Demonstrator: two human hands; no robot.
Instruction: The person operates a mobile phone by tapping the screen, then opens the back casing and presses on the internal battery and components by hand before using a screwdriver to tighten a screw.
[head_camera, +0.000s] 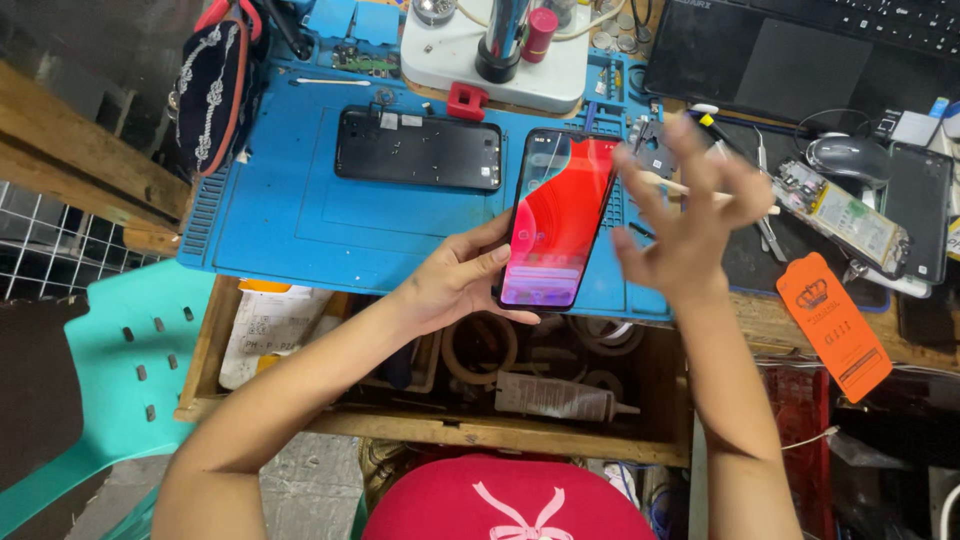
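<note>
My left hand (455, 285) grips a smartphone (555, 220) by its lower left edge and holds it upright over the blue work mat (290, 215). The phone's screen is lit red and pink. Just to the right of the phone, my right hand (685, 215) hovers blurred with fingers spread, and a thin pale stick runs between its fingers. A black phone back frame (418, 150) lies flat on the mat behind the phone.
A white tool stand (500, 50) sits at the mat's far edge. A laptop (800, 45), a mouse (850, 155), tweezers, an opened phone (845, 215) and an orange packet (835, 325) lie at right. An open wooden drawer (450, 385) holds tape rolls and a glue tube. A teal chair (110, 370) stands at left.
</note>
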